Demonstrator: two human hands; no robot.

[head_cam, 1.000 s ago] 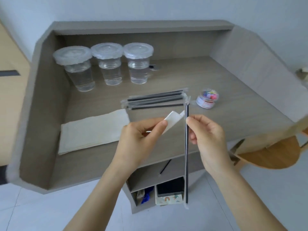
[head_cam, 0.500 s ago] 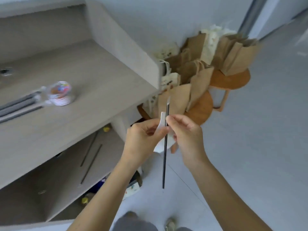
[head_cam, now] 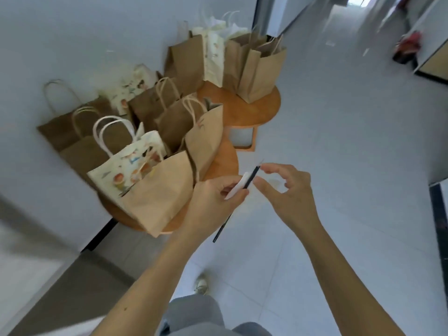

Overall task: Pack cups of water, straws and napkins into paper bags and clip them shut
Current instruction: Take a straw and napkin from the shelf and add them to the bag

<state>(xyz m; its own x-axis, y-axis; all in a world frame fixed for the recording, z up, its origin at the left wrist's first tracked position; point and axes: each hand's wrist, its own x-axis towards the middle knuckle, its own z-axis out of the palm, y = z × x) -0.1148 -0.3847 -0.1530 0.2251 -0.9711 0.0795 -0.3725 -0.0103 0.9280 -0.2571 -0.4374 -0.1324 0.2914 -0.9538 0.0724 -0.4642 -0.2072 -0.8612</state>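
My left hand (head_cam: 213, 202) pinches a folded white napkin (head_cam: 238, 185) together with a thin black straw (head_cam: 221, 229), which slants down to the left below the hand. My right hand (head_cam: 288, 192) hovers just right of the straw's top end, fingers spread and closed on nothing. Both hands are beside a plain brown paper bag (head_cam: 157, 197) that stands open at the near edge of a round wooden stool (head_cam: 225, 161). A white illustrated bag (head_cam: 126, 170) stands just behind it. The cups of water are out of view.
Several more brown handled bags (head_cam: 177, 117) crowd the near stool and the wall. A second stool (head_cam: 254, 110) behind carries more bags (head_cam: 261, 69). The desk's edge (head_cam: 60, 299) lies at lower left. Pale tiled floor (head_cam: 339, 141) spreads to the right; my shoe (head_cam: 201, 284) is below.
The view swung from the desk to the stools of bags. Both hands carried the straw and napkin there; the right hand has let go of the straw, which now tilts in the left hand.
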